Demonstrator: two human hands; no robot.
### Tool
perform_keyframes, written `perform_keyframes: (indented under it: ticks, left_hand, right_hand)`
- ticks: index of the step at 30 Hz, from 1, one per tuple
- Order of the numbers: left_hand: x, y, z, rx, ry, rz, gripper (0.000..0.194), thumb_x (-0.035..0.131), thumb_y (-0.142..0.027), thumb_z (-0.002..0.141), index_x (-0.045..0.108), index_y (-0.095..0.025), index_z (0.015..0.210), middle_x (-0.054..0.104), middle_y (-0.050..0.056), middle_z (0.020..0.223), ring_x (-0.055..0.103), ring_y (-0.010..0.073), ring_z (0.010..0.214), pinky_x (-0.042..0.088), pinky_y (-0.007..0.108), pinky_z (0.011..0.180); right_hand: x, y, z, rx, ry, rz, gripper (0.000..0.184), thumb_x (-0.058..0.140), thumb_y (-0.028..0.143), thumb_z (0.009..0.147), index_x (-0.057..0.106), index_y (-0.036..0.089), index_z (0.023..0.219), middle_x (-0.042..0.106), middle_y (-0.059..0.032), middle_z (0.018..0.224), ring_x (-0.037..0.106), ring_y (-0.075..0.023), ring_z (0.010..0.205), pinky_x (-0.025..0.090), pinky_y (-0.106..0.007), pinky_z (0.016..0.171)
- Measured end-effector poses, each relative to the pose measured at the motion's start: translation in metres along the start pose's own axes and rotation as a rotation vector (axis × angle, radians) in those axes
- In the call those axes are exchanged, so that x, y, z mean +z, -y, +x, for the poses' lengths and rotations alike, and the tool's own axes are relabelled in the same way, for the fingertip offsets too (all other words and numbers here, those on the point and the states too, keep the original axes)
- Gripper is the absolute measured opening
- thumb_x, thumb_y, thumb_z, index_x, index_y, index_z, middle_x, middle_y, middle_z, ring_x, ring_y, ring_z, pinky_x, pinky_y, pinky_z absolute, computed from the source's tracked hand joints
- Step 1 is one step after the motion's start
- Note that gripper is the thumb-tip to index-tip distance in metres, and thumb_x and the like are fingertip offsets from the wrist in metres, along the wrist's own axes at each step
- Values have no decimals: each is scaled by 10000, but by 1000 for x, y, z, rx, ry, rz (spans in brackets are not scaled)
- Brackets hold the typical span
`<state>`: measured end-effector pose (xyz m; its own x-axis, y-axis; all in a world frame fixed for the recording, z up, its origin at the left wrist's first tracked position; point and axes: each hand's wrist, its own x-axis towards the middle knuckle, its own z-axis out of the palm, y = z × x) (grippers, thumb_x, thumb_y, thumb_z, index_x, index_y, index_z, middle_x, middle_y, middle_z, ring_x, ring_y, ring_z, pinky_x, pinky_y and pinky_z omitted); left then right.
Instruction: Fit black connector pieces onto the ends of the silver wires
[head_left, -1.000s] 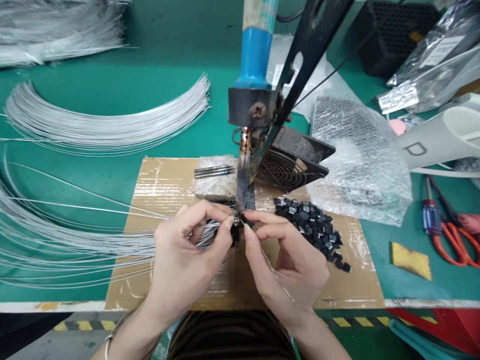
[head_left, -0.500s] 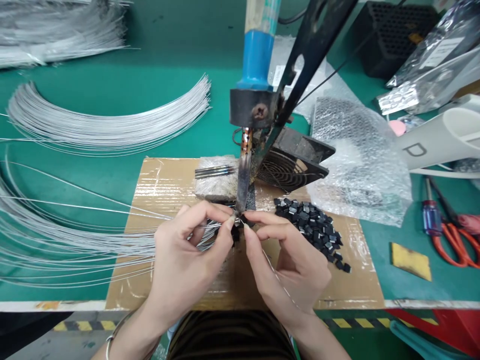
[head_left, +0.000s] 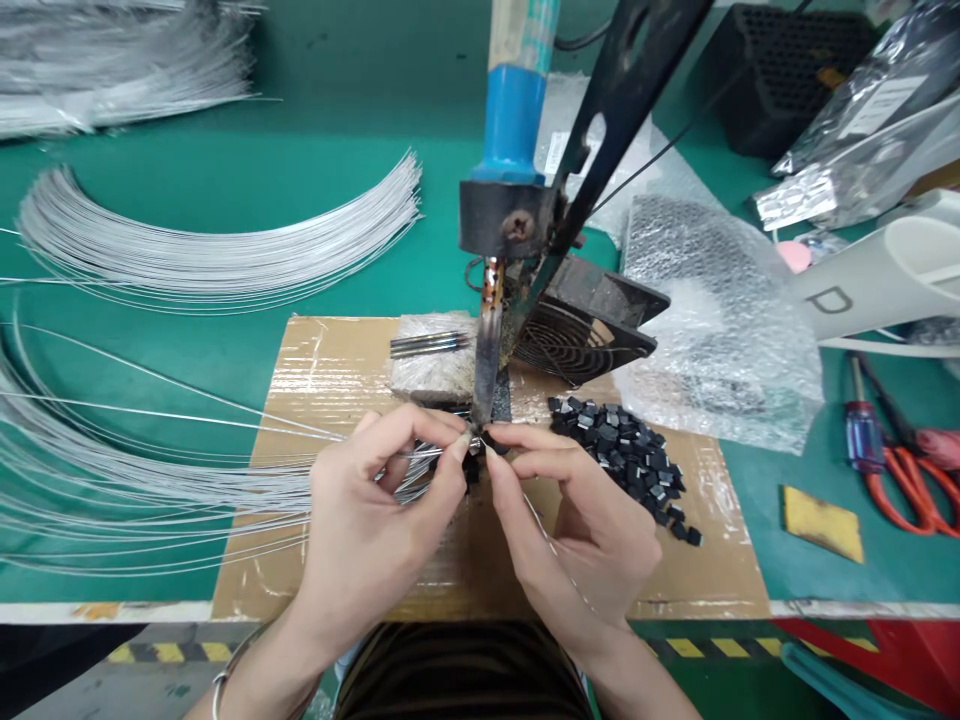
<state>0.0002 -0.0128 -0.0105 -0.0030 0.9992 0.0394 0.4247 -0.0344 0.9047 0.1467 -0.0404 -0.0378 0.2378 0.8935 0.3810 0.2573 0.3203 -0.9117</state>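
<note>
A soldering iron [head_left: 515, 120] with a blue handle is clamped tip-down, its tip touching or just above the spot where my fingertips meet. My left hand [head_left: 386, 500] is closed in a pinch on the end of a thin grey wire [head_left: 421, 452] under the tip. My right hand [head_left: 581, 510] pinches a strand of solder wire [head_left: 541, 528], which trails down across the palm towards the wrist. The small joint between the fingertips is mostly hidden. Beside my right hand lies a pile of small black parts [head_left: 622, 455]. A bundle of grey wires [head_left: 247, 490] runs leftward from behind my left hand.
Beneath the hands lies a cardboard sheet [head_left: 300, 365]. A small fan [head_left: 585, 335] stands behind the iron, beside bubble wrap [head_left: 720, 320]. Another wire bundle [head_left: 217, 260] is at left. A yellow sponge [head_left: 823, 523], orange-handled scissors [head_left: 911, 490] and a screwdriver [head_left: 862, 425] lie at right.
Both hands stay almost in place under the iron tip. The right fingertips have shifted very slightly to the left.
</note>
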Motion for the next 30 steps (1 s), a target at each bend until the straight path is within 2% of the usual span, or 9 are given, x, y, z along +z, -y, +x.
perform_keyframes:
  ticks: [13, 20, 22, 24, 26, 28, 30]
  left_hand:
    - [-1, 2, 1, -8, 13, 4, 135, 720, -166, 909, 731, -273, 828, 784, -25, 914, 738, 198, 867, 521, 328, 672]
    - [0, 4, 0, -5, 35, 21, 122, 703, -180, 921, 716, -261, 830, 790, -24, 908, 723, 191, 821, 523, 349, 731]
    - [-1, 5, -1, 21, 19, 65, 126, 698, -185, 928, 713, -265, 833, 790, -39, 904, 661, 158, 720, 489, 334, 684]
    - [-4, 6, -4, 53, -20, 129, 133, 704, -182, 927, 708, -270, 828, 788, -61, 899, 506, 117, 578, 432, 318, 611]
    - [-8, 8, -8, 85, -68, 193, 128, 719, -183, 920, 704, -274, 831, 789, -75, 920, 367, 107, 522, 386, 311, 559]
    - [-12, 11, -12, 120, -108, 254, 117, 729, -181, 918, 707, -280, 860, 796, -73, 954, 351, 110, 519, 383, 310, 547]
    - [-14, 16, -16, 190, -155, 336, 132, 737, -154, 913, 711, -284, 907, 807, -61, 968, 420, 111, 523, 404, 319, 571]
  right_hand:
    - [-1, -1, 0, -8, 0, -4, 266, 733, -27, 861, 714, 217, 965, 821, -47, 1063, 807, -197, 967, 662, -338, 884]
    - [-4, -2, -3, 53, 14, 39, 206, 709, 13, 908, 683, 216, 933, 810, -51, 1086, 793, -205, 1010, 638, -357, 905]
    - [-9, -3, -3, 99, -56, 5, 158, 720, 67, 931, 687, 217, 966, 792, -44, 1017, 781, -200, 938, 632, -349, 849]
    - [-18, -5, -2, 162, -173, -63, 88, 736, 148, 957, 700, 218, 996, 744, -14, 872, 742, -179, 794, 608, -319, 734]
    - [-30, -8, -1, 190, -280, -112, 45, 719, 224, 992, 723, 210, 949, 690, 5, 756, 690, -166, 695, 566, -307, 660]
    - [-44, -13, -2, 172, -344, -101, 184, 656, 276, 1032, 763, 193, 907, 706, -25, 765, 687, -187, 713, 551, -341, 670]
    - [-57, -20, -3, 169, -371, -17, 276, 592, 342, 1047, 805, 169, 1012, 761, -87, 928, 716, -241, 812, 562, -410, 715]
